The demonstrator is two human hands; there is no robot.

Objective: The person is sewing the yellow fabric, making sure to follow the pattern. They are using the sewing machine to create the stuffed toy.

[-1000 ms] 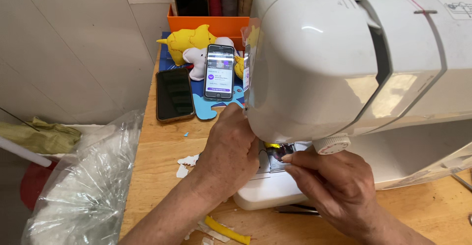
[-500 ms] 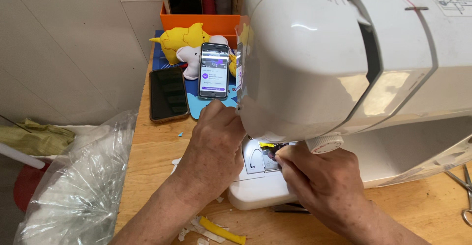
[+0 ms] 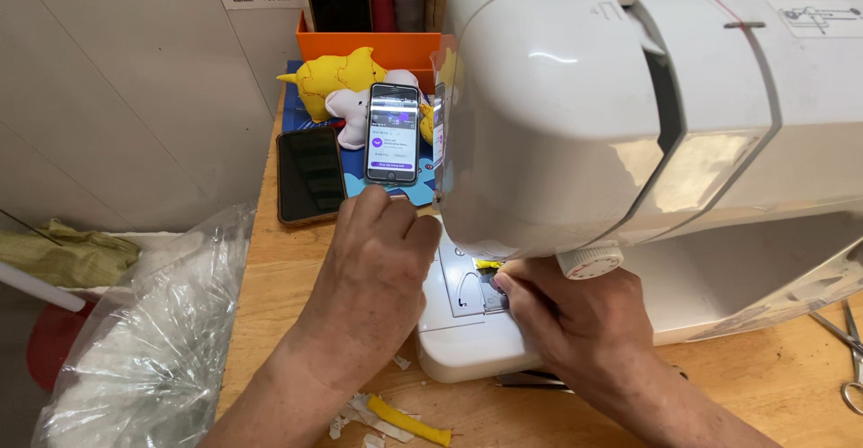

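While the right hand (image 3: 584, 322) pinches a small yellow scrap (image 3: 488, 265) on the needle plate (image 3: 467, 288), under the head of the white sewing machine (image 3: 629, 115), the left hand (image 3: 378, 268) rests curled at nine o'clock, against the machine's bed; whether its grip encloses anything I cannot tell. Fingertips so near the needle could get pricked if the machine ran, and the scrap could slip aside. Beyond, at twelve o'clock on the wooden worktop (image 3: 270, 277), lie two phones (image 3: 393, 133), a yellow soft toy (image 3: 333, 79) and an orange box (image 3: 378, 48); a plastic bag (image 3: 144, 340) hangs at eight o'clock, scissors (image 3: 845, 340) at three.
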